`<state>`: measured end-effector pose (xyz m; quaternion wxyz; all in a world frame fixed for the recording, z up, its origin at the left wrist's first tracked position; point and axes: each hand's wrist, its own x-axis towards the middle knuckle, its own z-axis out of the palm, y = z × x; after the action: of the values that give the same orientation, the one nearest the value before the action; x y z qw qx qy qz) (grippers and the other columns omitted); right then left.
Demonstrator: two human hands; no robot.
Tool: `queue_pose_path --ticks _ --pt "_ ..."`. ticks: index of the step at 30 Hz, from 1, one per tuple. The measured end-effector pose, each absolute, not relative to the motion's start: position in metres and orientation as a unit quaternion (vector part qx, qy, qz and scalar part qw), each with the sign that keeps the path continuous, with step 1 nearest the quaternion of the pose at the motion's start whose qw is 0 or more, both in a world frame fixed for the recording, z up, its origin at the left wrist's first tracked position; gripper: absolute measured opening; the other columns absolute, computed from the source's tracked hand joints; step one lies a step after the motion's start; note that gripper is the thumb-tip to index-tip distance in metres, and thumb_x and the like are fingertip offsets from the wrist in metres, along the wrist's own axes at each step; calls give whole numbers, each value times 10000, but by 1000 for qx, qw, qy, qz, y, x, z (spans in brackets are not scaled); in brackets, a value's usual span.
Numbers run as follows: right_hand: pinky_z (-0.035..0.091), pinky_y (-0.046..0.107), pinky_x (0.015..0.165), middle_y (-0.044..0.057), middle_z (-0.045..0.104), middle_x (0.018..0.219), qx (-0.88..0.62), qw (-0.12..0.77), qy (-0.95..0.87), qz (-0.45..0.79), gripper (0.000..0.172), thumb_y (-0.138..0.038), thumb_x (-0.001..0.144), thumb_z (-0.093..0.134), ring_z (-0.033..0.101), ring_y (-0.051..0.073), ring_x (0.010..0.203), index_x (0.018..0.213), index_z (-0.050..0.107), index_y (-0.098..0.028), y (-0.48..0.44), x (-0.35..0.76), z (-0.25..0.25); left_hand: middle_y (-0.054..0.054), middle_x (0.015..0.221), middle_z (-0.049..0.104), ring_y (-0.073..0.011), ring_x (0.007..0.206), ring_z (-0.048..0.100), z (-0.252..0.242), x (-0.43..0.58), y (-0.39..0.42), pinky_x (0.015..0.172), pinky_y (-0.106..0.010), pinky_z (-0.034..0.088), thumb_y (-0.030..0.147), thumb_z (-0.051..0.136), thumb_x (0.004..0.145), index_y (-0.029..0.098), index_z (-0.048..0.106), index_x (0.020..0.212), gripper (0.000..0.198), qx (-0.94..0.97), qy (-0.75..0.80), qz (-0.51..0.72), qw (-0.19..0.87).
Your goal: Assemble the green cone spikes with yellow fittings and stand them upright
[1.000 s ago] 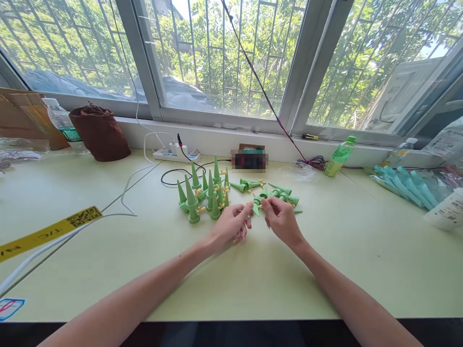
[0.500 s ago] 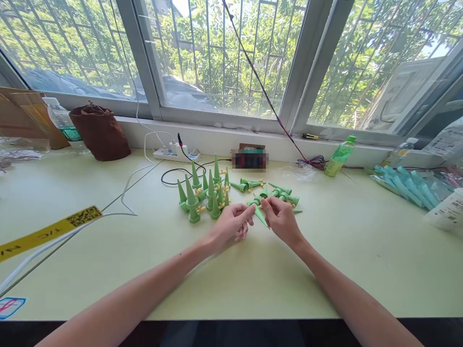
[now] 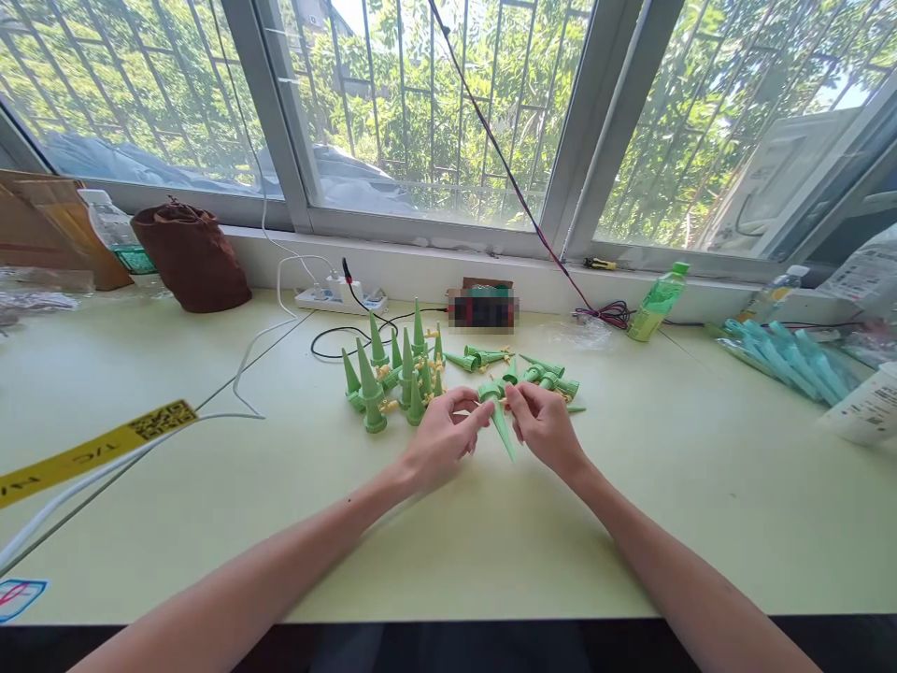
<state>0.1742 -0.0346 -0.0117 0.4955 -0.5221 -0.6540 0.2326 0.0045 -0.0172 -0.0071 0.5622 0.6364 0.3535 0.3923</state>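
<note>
A green plant watering spike [image 3: 502, 434] hangs point-down and tilted between my hands, its wide collar uppermost. My left hand [image 3: 447, 432] is closed on the collar's left side with thumb and fingertips. On the other side, my right hand [image 3: 548, 426] pinches the small yellow valve sticking out of the same spike. Left of my hands, several green spikes with yellow valves [image 3: 406, 374] stand upright in a cluster. Behind and to the right, more green spikes [image 3: 547, 372] lie on their sides in a loose pile, partly hidden by my right hand.
A power strip [image 3: 343, 297] and a blurred-out dark device [image 3: 482, 307] are at the back by the sill. A green bottle [image 3: 657, 301] and bagged teal items [image 3: 789, 357] lie to the right, a brown bag [image 3: 192, 257] to the left. A white cable [image 3: 242, 383] crosses the table's left.
The spike between my hands has swung to a steeper angle, its tip now pointing further down and nearer me. My left fingers have shifted on its collar; my right hand has barely moved.
</note>
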Motion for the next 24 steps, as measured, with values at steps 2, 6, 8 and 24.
queue_pose_path --ticks 2,6,8,24 --pt "304 256 450 -40 427 446 -523 494 -654 234 436 -514 944 445 392 112 422 643 489 -202 -36 174 -10 4 759 590 -49 444 446 -6 4 -18 390 -198 332 553 619 812 166 546 947 416 643 353 394 554" --pt "312 254 451 -37 434 439 -521 494 -656 232 449 -518 944 441 395 111 417 623 468 -204 -37 173 -9 9 779 582 -45 450 452 -5 5 -19 402 -199 343 511 634 817 169 536 991 396 652 352 399 540" --pt "313 255 448 -37 429 432 -522 493 -657 231 457 -521 943 438 393 111 412 612 461 -206 -36 173 -9 7 793 588 -46 448 457 -5 5 -20 400 -200 345 500 641 813 174 534 1008 395 655 350 404 534" --pt "312 253 433 -37 419 422 -512 492 -655 258 476 -485 946 427 378 101 390 557 397 -212 -36 174 -10 -6 851 579 -57 497 473 -9 5 -20 450 -204 414 463 646 813 216 570 1172 442 689 332 428 481"
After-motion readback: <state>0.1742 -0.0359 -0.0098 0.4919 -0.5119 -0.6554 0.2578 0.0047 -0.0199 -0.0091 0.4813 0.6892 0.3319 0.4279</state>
